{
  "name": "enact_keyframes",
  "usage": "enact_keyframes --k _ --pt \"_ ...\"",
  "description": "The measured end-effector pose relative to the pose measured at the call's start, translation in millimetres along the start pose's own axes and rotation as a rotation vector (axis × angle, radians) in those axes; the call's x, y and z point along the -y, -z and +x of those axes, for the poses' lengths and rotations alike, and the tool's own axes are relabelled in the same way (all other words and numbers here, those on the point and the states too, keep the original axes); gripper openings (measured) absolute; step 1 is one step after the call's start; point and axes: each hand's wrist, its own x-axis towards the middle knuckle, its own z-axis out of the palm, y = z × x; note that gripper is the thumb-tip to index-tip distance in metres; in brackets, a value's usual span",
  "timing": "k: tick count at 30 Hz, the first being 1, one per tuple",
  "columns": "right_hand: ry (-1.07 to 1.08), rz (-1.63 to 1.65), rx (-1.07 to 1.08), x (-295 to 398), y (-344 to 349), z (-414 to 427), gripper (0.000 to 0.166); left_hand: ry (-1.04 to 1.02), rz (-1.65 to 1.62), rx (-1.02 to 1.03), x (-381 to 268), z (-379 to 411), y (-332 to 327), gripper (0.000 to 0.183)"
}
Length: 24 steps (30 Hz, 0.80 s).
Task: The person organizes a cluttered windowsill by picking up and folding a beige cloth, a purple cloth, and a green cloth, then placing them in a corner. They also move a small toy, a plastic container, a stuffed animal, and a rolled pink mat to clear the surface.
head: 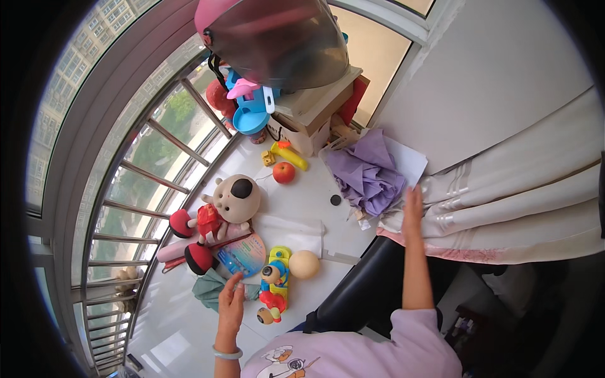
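My left hand (230, 300) is held empty over the white ledge, fingers apart, beside a green cloth (208, 288) and a round printed fan (243, 255). To its right lie a yellow toy vehicle with small figures (279, 279) and a pale ball (304, 264). My right hand (412, 212) is raised by the white curtain, near a crumpled purple cloth (368, 175); nothing shows in it, and its finger spacing is unclear. A plush toy with a black nose (236, 198) lies at the left, beyond my left hand. A red apple (283, 173) sits farther back.
A pink helmet with a dark visor (283, 42) rests on stacked boxes (307, 132) at the back. Blue plastic toys (250, 118) stand beside them. Metal window bars (142, 208) run along the left. The white curtain (510, 189) hangs at the right, above a black padded edge (354, 288).
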Motion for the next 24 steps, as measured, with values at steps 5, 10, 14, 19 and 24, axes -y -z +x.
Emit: enact_keyframes --k 5,10,14,19,24 --pt "0.183 -0.465 -0.059 2 -35 -26 0.098 0.001 -0.049 -0.03 11 -19 6 0.037" --pt "0.182 -0.345 -0.12 -18 -43 14 0.099 0.027 -0.086 -0.026 5 -26 8 0.036" --pt "0.259 -0.451 0.005 -23 -44 23 0.087 -0.02 -0.059 -0.089 21 -37 12 0.036" --pt "0.2 -0.39 0.036 -20 -41 0 0.078 0.001 -0.088 -0.088 30 -44 11 0.034" --pt "0.094 -0.374 0.156 -22 -31 23 0.073 0.032 -0.098 -0.082 28 -53 16 0.034"
